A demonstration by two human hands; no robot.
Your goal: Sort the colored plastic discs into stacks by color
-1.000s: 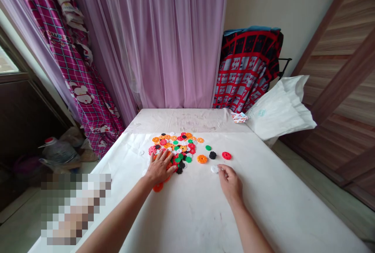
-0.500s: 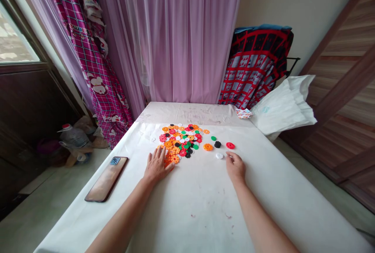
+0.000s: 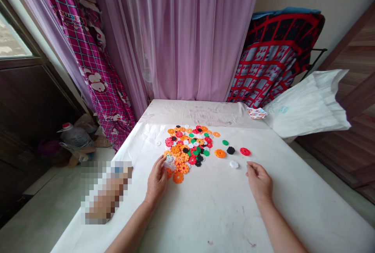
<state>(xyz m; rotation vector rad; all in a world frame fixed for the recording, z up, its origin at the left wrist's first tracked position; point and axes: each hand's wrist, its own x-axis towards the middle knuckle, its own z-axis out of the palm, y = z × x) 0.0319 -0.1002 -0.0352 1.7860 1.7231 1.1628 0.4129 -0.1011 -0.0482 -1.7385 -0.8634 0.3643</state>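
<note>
Several flower-shaped plastic discs in orange, red, white, green and black lie in a loose pile (image 3: 187, 149) on the white-covered table. At its left edge is my left hand (image 3: 157, 178), turned on its side. Its fingers are loosely bent and open beside white and orange discs, with no disc visibly gripped. My right hand (image 3: 260, 182) rests to the right, fingers half curled with a gap at the tips and nothing seen in them. Close to its fingertips sits a white disc stack (image 3: 234, 164). Near that are a red stack (image 3: 245, 151), a black stack (image 3: 231, 150), an orange stack (image 3: 220, 153) and a green disc (image 3: 225, 142).
A blurred-out phone (image 3: 107, 194) lies at the table's left edge. At the far right corner are a white bag (image 3: 310, 106) and a small printed paper box (image 3: 256, 113). Purple curtains (image 3: 193, 38) hang behind the table (image 3: 199, 214).
My left hand has lifted off flat from the pile, turning on its side and baring discs beneath. My right hand has drawn back from the white stack. The view has shifted.
</note>
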